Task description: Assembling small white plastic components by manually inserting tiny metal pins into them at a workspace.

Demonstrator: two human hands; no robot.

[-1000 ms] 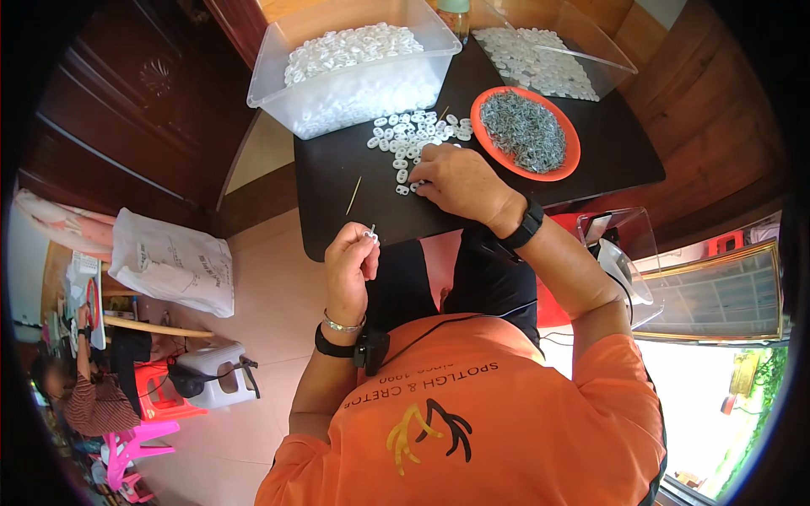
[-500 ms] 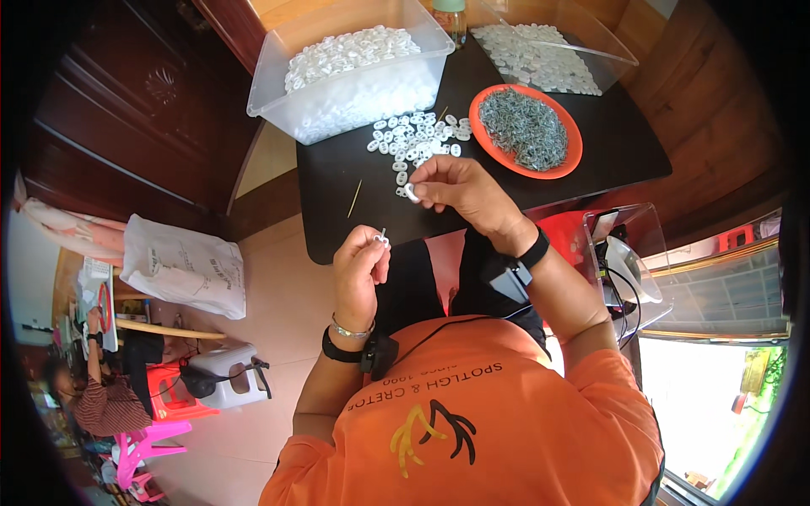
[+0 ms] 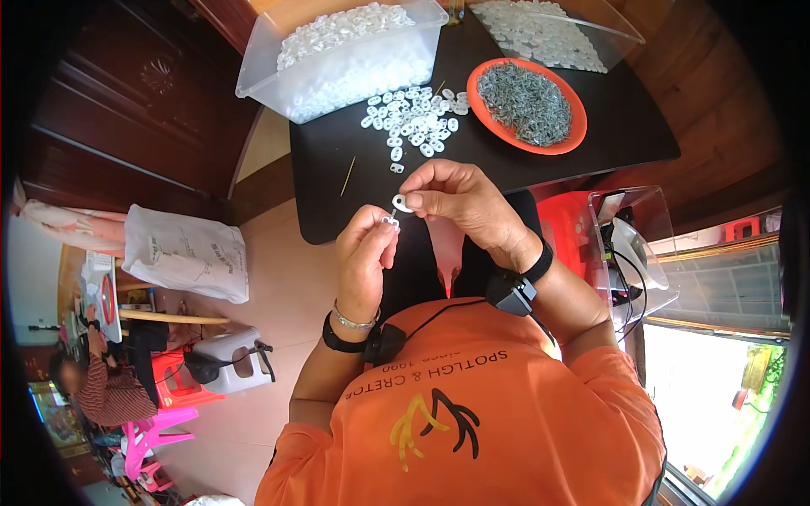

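Note:
My left hand (image 3: 364, 246) pinches a small white plastic piece (image 3: 390, 223) between thumb and fingertips, with a thin grey metal pin (image 3: 394, 214) standing up from it. Just above, my right hand (image 3: 472, 207) grips a white oval plastic link (image 3: 400, 202) with a hole in its exposed end. The link is right at the pin's tip; whether the pin has entered the hole I cannot tell. Both hands are held in front of the dark table's near edge. Beyond them lies a loose pile of white two-holed plastic pieces (image 3: 415, 122).
A clear bin (image 3: 363, 84) full of white pieces stands at the back left of the table (image 3: 620, 139). An orange plate (image 3: 580, 135) heaped with grey metal pins (image 3: 525, 105) sits right, before another clear bin (image 3: 620, 52). A thin stick (image 3: 348, 175) lies left. Another person (image 3: 114, 392) sits far left.
My right hand has come down and left from the pile's edge, bringing its link to the pin in my left hand. The view has shifted slightly.

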